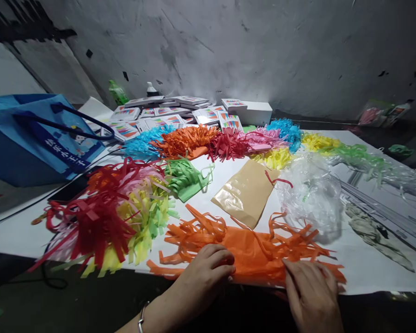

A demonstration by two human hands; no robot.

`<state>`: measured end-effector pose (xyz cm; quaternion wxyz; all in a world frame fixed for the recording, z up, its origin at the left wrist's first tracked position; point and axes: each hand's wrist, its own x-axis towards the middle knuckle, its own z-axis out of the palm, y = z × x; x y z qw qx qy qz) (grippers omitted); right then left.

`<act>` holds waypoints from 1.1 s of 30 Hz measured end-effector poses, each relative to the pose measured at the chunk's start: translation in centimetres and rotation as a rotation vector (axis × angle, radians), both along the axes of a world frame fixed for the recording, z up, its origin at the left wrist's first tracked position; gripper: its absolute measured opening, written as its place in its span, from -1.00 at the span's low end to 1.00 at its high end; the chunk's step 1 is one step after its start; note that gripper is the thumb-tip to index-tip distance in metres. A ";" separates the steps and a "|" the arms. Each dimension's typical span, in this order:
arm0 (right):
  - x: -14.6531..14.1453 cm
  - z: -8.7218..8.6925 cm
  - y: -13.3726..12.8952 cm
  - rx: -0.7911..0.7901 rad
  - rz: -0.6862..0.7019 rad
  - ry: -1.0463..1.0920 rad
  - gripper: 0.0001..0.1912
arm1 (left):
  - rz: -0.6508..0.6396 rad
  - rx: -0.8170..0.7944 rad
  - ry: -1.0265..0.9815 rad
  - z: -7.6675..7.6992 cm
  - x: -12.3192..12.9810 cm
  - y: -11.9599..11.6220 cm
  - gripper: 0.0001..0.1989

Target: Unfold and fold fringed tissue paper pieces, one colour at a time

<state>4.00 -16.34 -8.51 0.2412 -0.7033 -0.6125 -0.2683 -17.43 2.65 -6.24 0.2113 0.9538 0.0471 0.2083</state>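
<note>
An orange tissue paper sheet with fringed ends (251, 254) lies at the table's front edge, its cut strips spread to both sides. My left hand (210, 268) is closed on its near edge, left of the middle, with the fingers curled and the fingertips partly hidden. At the right part of the same edge, my right hand (310, 286) is closed with thumb and fingers together on the paper. Just beyond lies a tan paper envelope (246, 192) with a glossy part. A green fringed tissue bundle (185, 180) rests to the envelope's left.
Red, pink and yellow tissue tassels (104, 212) heap at the left, near a blue bag (38, 138). More colourful tassels (190, 138) line the back before stacked small boxes (201, 113). Crumpled clear plastic (308, 194) and a grey-green glove-like cloth (377, 236) lie at right.
</note>
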 end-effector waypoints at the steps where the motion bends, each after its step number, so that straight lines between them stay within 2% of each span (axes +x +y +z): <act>1: -0.2 0.3 0.0 0.030 -0.032 -0.006 -0.80 | 0.002 0.000 -0.001 0.0 0.0 0.0 -0.89; 3: -1.0 1.0 0.3 0.080 -0.005 0.009 -0.78 | 0.003 0.003 -0.003 0.0 0.1 0.0 -0.89; 6: -2.8 1.9 1.4 0.095 0.196 0.040 -0.73 | 0.006 0.018 -0.007 0.1 0.1 -0.1 -0.89; 8: -3.9 2.1 2.6 0.075 0.266 0.072 -0.73 | 0.011 0.035 -0.005 0.3 0.1 -0.1 -0.89; 11: -4.8 1.6 3.9 0.027 0.245 0.182 -0.78 | 0.016 0.056 0.006 0.6 0.1 -0.2 -0.90; 13: -4.9 0.9 4.3 0.004 0.233 0.224 -0.74 | 0.018 0.057 0.009 0.7 0.0 -0.2 -0.93; 19: -3.9 -0.6 3.5 0.069 0.294 0.083 -0.66 | 0.056 0.104 -0.026 0.2 -0.1 -0.4 -0.89; 22: -3.7 -0.3 3.4 -0.037 0.295 0.052 -0.70 | 0.055 0.121 -0.029 0.0 0.0 -0.3 -0.83; 24: -4.0 0.0 4.0 -0.073 0.253 0.057 -0.72 | 0.040 0.112 -0.036 -0.1 0.1 -0.2 -0.81; 26: -4.1 -0.1 4.7 -0.068 0.160 0.047 -0.65 | 0.029 0.110 -0.051 -0.1 0.2 -0.1 -0.81; 29: -2.9 -0.6 5.2 -0.009 -0.123 -0.006 -0.53 | 0.025 0.108 -0.084 -0.2 0.2 0.0 -0.80; 31: -1.2 -0.6 4.5 0.062 -0.332 -0.027 -0.55 | 0.029 0.100 -0.098 -0.3 0.1 0.0 -0.80; 33: 0.3 -0.2 3.2 0.132 -0.480 -0.023 -0.63 | 0.034 0.089 -0.094 -0.3 0.1 0.0 -0.79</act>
